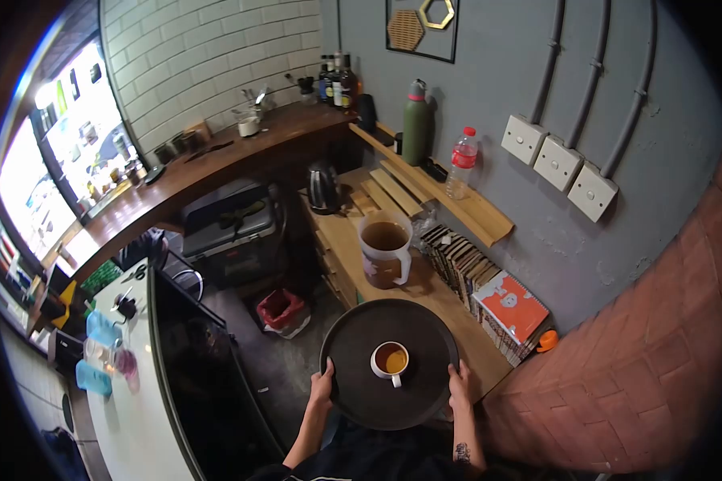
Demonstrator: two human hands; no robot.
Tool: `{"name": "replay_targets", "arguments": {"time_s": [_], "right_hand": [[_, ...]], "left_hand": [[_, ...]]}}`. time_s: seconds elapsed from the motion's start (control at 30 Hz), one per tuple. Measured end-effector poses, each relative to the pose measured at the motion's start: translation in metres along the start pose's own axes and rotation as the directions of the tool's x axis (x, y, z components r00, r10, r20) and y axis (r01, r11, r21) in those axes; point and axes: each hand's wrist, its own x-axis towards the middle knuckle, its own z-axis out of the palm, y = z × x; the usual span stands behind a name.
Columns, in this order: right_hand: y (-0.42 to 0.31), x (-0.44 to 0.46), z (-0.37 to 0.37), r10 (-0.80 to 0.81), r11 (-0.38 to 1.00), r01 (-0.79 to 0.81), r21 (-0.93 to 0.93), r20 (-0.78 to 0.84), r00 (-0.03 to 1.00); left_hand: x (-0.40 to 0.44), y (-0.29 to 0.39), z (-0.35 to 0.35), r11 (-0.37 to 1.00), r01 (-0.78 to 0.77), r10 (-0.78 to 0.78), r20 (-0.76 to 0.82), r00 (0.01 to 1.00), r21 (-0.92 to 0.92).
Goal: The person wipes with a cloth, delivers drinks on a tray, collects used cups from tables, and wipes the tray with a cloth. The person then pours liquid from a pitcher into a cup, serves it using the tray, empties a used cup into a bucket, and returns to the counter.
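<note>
A round dark serving tray (361, 337) is held level in front of my body, one hand at each side. My left hand (322, 383) grips its left rim, and my right hand (460, 385) is closed on the right rim; the fingers beneath are mostly hidden. Near the tray's middle stands a small white cup (396, 381) of amber liquid, its handle pointing toward me. Just beyond the tray, a large clear pitcher (383, 260) of brown liquid sits on the wooden counter (433, 309).
Records or books (465, 268) line the wall under an orange notebook (512, 306). A plastic bottle (461, 164) and green flask (415, 124) stand on a wooden ledge. A black kettle (324, 189) is farther back. A red-lined bin (283, 311) stands on the floor, left of the counter.
</note>
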Motion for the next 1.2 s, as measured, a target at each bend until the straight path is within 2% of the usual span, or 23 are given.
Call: {"name": "replay_targets", "arguments": {"time_s": [0.1,0.17,0.2,0.23,0.27,0.3,0.37,0.4,0.43,0.5,0.53,0.6,0.63,0.73,0.8,0.9,0.97,1.0,1.03,1.07,1.1,1.13,1.2], "right_hand": [[0.022,0.039,-0.006,0.027,0.999,-0.025,-0.037,0.044,0.999],[0.042,0.056,-0.013,0.024,0.977,-0.02,-0.21,0.018,1.0],[0.039,0.047,-0.014,0.023,0.972,-0.028,-0.232,-0.025,0.999],[0.036,0.047,-0.011,0.016,0.968,-0.034,-0.248,-0.075,0.997],[0.078,0.063,-0.012,0.076,0.994,-0.086,-0.065,-0.148,0.986],[0.076,0.063,-0.009,0.079,0.995,-0.09,-0.049,-0.196,0.977],[0.074,0.046,-0.009,0.019,0.947,-0.133,-0.293,-0.361,0.932],[0.067,0.039,-0.012,0.042,0.918,-0.175,-0.354,-0.354,0.934],[0.073,0.038,-0.011,0.029,0.929,-0.172,-0.327,-0.398,0.917],[0.075,0.031,-0.009,0.222,0.936,-0.313,-0.158,-0.426,0.877],[0.092,0.032,-0.013,0.234,0.933,-0.33,-0.144,-0.454,0.86],[0.106,0.034,-0.012,0.048,0.95,-0.178,-0.257,-0.443,0.895],[0.103,0.029,-0.014,0.06,0.95,-0.192,-0.244,-0.462,0.885],[0.049,0.027,-0.014,-0.152,0.728,-0.155,-0.668,-0.377,0.914],[0.055,0.039,-0.009,-0.137,0.773,-0.149,-0.617,-0.392,0.91],[0.046,0.049,0.001,-0.211,0.805,-0.067,-0.59,-0.391,0.896],[0.036,0.053,0.007,-0.43,0.658,0.112,-0.745,-0.249,0.868],[0.035,0.059,0.005,-0.36,0.645,0.204,-0.737,-0.058,0.931],[0.036,0.059,0.009,-0.359,0.646,0.209,-0.734,-0.05,0.932],[0.037,0.06,0.017,-0.09,0.915,0.086,-0.394,0.009,0.996],[0.033,0.061,0.025,0.141,0.99,-0.141,-0.016,0.174,0.975],[0.035,0.06,0.03,0.137,0.99,-0.137,-0.018,0.231,0.963],[0.036,0.055,0.036,0.18,0.983,-0.185,0.005,0.219,0.959]], "left_hand": [[0.05,-0.003,0.031,1.0,-0.027,0.026,0.073,0.997,0.006],[0.077,-0.009,0.043,0.997,0.006,-0.014,0.112,0.994,0.072],[0.042,0.031,0.073,0.96,0.135,-0.126,-0.051,0.991,0.247],[0.079,0.003,0.067,0.969,-0.018,0.0,0.073,0.997,0.247],[0.108,-0.011,0.063,0.964,0.054,-0.083,0.1,0.992,0.26],[0.129,-0.022,0.067,0.953,0.136,-0.176,0.127,0.976,0.273],[0.157,-0.032,0.074,0.899,0.239,-0.287,0.081,0.955,0.366],[0.158,-0.027,0.08,0.893,0.275,-0.331,0.104,0.938,0.355],[0.163,-0.021,0.089,0.883,0.275,-0.346,0.133,0.929,0.38],[0.166,-0.01,0.099,0.832,0.315,-0.408,0.119,0.905,0.457],[0.168,-0.01,0.102,0.802,0.336,-0.438,0.104,0.893,0.494],[0.176,-0.014,0.11,0.794,0.335,-0.443,0.105,0.89,0.508],[0.181,-0.017,0.112,0.802,0.332,-0.431,0.097,0.897,0.496],[0.204,-0.039,0.117,0.818,0.257,-0.36,0.109,0.927,0.514],[0.214,-0.054,0.117,0.859,0.144,-0.266,0.19,0.945,0.491],[0.24,-0.081,0.115,0.844,0.176,-0.318,0.208,0.925,0.506],[0.238,-0.086,0.12,0.837,0.208,-0.35,0.204,0.914,0.505],[0.236,-0.086,0.125,0.837,0.229,-0.363,0.19,0.912,0.497],[0.234,-0.087,0.128,0.838,0.251,-0.374,0.175,0.911,0.484],[0.233,-0.087,0.131,0.806,0.232,-0.351,0.124,0.928,0.545],[0.223,-0.082,0.136,0.81,0.233,-0.347,0.119,0.93,0.538],[0.214,-0.079,0.141,0.839,0.221,-0.32,0.124,0.939,0.497],[0.208,-0.077,0.147,0.872,0.206,-0.287,0.124,0.95,0.443]]}}
